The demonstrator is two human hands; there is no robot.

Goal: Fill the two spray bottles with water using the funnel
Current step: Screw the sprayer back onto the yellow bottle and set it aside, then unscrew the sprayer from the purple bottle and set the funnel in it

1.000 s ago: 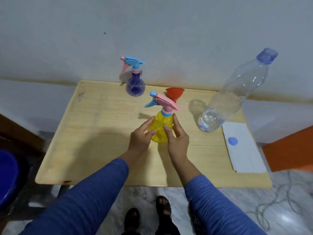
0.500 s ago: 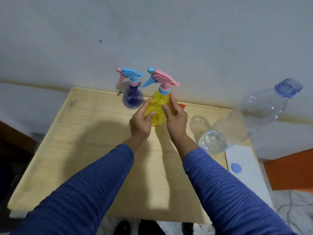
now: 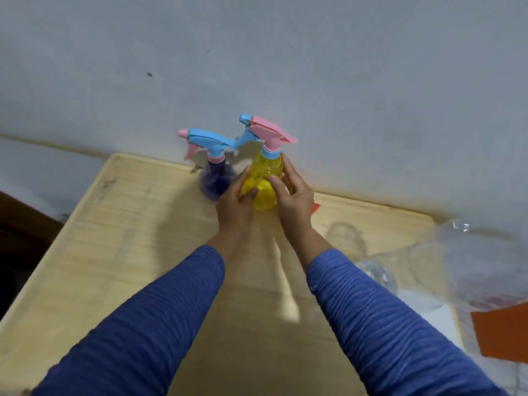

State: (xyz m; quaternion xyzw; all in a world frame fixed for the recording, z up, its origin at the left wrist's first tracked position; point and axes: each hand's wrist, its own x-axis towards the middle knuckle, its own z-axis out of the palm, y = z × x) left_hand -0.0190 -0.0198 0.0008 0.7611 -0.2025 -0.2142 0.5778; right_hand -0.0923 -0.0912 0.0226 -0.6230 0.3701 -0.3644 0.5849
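Note:
A yellow spray bottle [image 3: 261, 178] with a pink and blue trigger head stands upright at the far edge of the wooden table [image 3: 120, 252], close to the wall. My left hand [image 3: 235, 204] holds its left side and my right hand [image 3: 294, 201] holds its right side, fingers laid along the body. Just left of it stands a purple spray bottle [image 3: 213, 181] with a blue and pink head, partly hidden by my left hand. Only a sliver of the red funnel [image 3: 316, 208] shows behind my right hand.
A large clear plastic water bottle [image 3: 428, 267] lies blurred at the right edge of the table. A white sheet [image 3: 440, 318] and an orange surface [image 3: 503, 332] sit at the right. The grey wall runs directly behind the table.
Both hands have carried the yellow bottle from the table's middle to the back edge beside the purple bottle. The funnel is now almost hidden behind my right hand.

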